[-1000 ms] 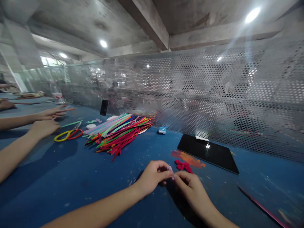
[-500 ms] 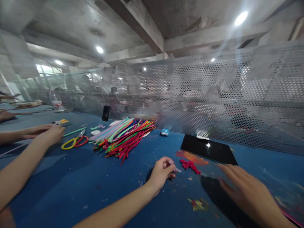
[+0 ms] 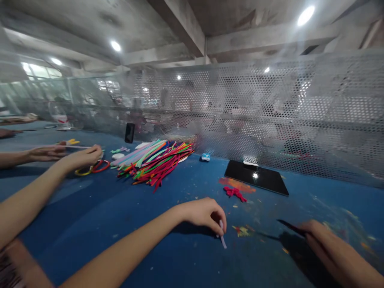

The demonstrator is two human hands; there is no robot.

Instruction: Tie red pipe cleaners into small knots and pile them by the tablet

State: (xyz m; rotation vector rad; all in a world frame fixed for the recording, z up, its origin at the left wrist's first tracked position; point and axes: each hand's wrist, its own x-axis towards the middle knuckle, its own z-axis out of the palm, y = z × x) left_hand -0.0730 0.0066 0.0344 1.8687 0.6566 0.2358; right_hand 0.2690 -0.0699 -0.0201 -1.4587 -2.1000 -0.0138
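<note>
My left hand [image 3: 207, 216] is closed in a pinch on a short pale lilac pipe cleaner [image 3: 223, 242], whose lower end points down towards the blue table. To the right, my right hand [image 3: 325, 244] is wrapped round a slim dark pointed tool [image 3: 289, 226]. Its tip points left towards my left hand, with a gap between them; the fingers hide the rest of it, so I cannot tell its kind. A twisted red pipe cleaner piece [image 3: 235, 193] lies just beyond my left hand.
A pile of coloured pipe cleaners [image 3: 159, 160] lies left of centre. Scissors [image 3: 100, 166] rest beside a co-worker's hands [image 3: 79, 156], which stretch a pale strand. A black tablet [image 3: 256, 178] lies at the right, before a perforated metal screen [image 3: 240, 112]. A phone [image 3: 129, 133] stands behind.
My left hand has come nearer and turned downward with the lilac pipe cleaner. My right hand, seen without a tool before, now holds the dark pointed one. The co-worker's hands have drawn apart.
</note>
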